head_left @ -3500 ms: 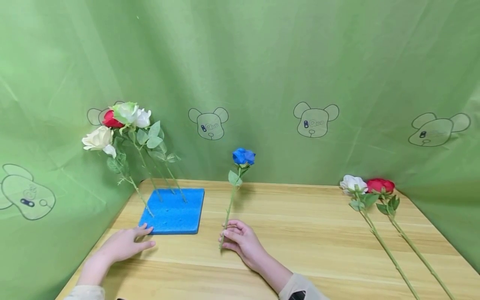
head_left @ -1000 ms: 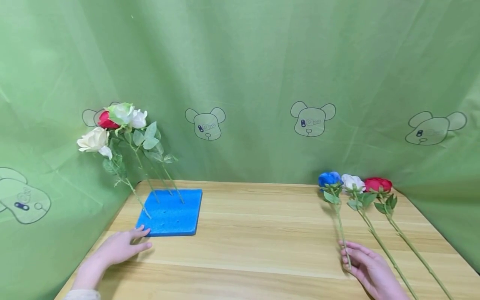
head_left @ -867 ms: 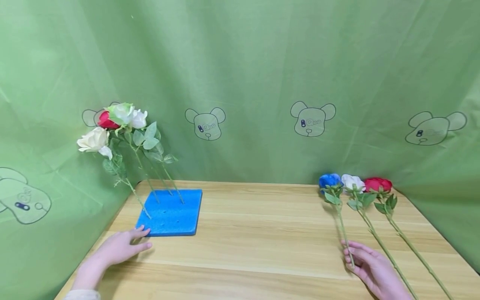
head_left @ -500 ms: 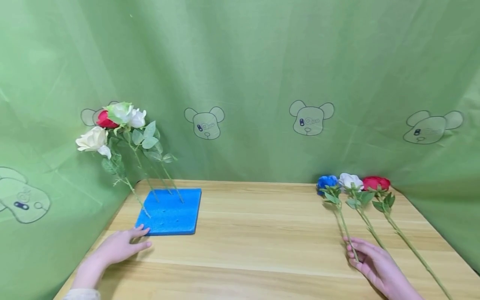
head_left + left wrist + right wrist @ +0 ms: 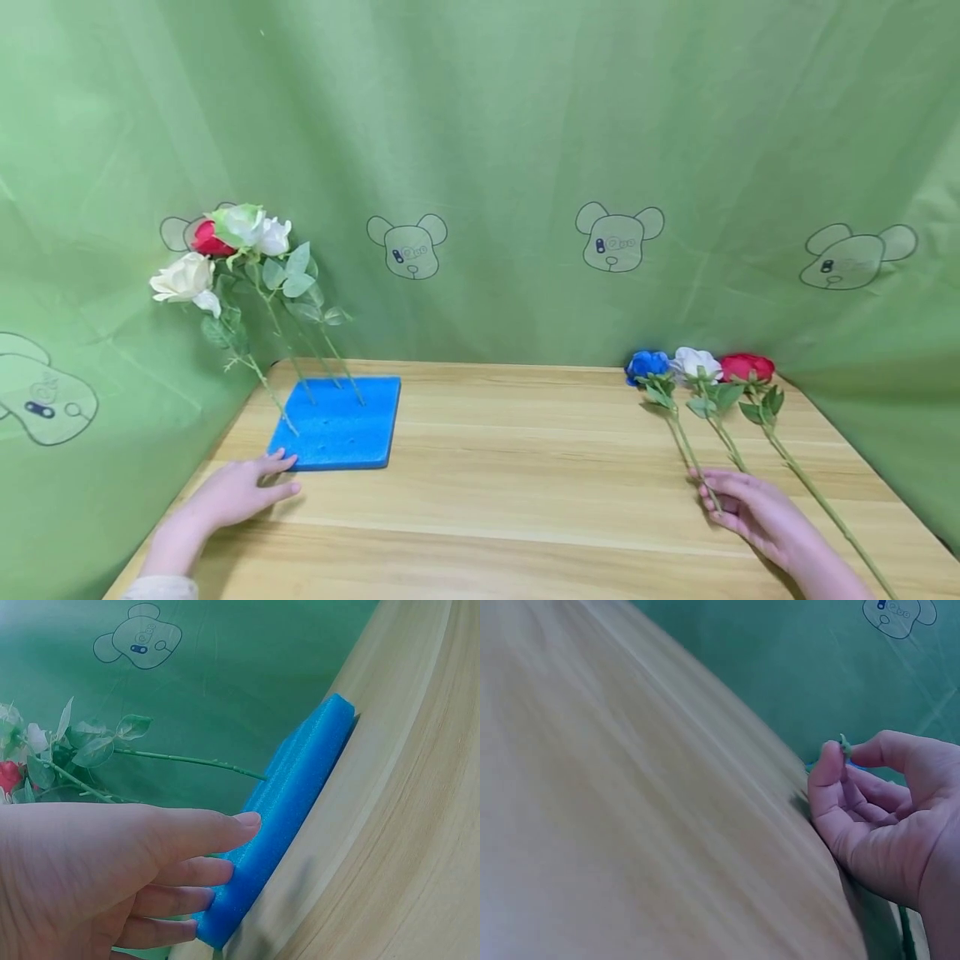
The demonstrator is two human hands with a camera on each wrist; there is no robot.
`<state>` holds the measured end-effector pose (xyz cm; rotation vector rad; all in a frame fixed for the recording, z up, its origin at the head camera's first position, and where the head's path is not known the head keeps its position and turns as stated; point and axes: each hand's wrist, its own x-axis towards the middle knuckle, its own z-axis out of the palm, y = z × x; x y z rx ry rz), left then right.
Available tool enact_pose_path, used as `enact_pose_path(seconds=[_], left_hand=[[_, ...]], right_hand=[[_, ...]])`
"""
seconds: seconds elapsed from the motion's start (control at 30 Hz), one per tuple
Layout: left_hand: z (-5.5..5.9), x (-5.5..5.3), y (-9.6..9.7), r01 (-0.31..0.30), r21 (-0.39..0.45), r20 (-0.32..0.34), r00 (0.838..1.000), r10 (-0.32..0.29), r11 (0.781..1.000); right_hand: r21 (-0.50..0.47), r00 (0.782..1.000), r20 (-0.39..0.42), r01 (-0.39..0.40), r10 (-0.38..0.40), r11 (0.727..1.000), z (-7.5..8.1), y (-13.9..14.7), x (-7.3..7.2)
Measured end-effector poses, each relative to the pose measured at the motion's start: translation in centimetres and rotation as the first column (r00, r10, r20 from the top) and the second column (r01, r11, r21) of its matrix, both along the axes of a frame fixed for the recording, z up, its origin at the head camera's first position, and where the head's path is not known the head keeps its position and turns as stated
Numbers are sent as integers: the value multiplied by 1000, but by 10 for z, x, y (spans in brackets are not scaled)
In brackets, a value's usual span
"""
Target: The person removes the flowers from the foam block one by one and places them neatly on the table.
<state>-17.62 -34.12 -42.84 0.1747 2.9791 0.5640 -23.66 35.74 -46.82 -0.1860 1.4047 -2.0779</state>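
My right hand (image 5: 757,510) pinches the lower stem of a blue rose (image 5: 647,367) between thumb and fingers at the table's right. The bloom is at the back edge, left of a white rose (image 5: 697,365) and a red rose (image 5: 748,367). In the right wrist view, the stem's cut end (image 5: 844,746) pokes out between thumb and finger. At the left, my left hand (image 5: 238,493) rests its fingertips on the near-left corner of a blue foam pad (image 5: 352,454). The left wrist view shows those fingers fairly straight against the foam's side (image 5: 285,817).
Several flowers stand in the foam, leaning left: a cream rose (image 5: 183,279), a red bloom (image 5: 210,238) and white ones. Small holes dot the pad's nearer half. A green cloth (image 5: 510,150) with bear-head prints encloses the wooden table (image 5: 517,467) at back and sides.
The right hand has carried the blue rose from mid-table, where it was upright, to the right beside the white rose. Lately its bloom has shifted slightly left. The left hand stays put.
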Motion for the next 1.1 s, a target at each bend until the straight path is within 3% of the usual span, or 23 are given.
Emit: enact_pose_path(seconds=[0.1, 0.3, 0.5, 0.77, 1.1], left_hand=[[0, 0, 0, 1, 1, 0, 1000, -1, 1000], [1, 0, 1, 3, -5, -3, 1000, -3, 1000], [1, 2, 1, -9, -3, -6, 1000, 9, 1000], [1, 1, 1, -4, 3, -8, 1000, 4, 1000], [0, 0, 3, -6, 9, -3, 1000, 6, 1000]], right_hand=[[77, 1000, 0, 7, -7, 997, 2, 5, -5], [173, 995, -99, 22, -5, 985, 1, 13, -8], [309, 990, -140, 40, 4, 950, 3, 17, -9], [349, 976, -215, 48, 30, 936, 7, 21, -5], [536, 945, -314, 103, 85, 838, 15, 27, -2]])
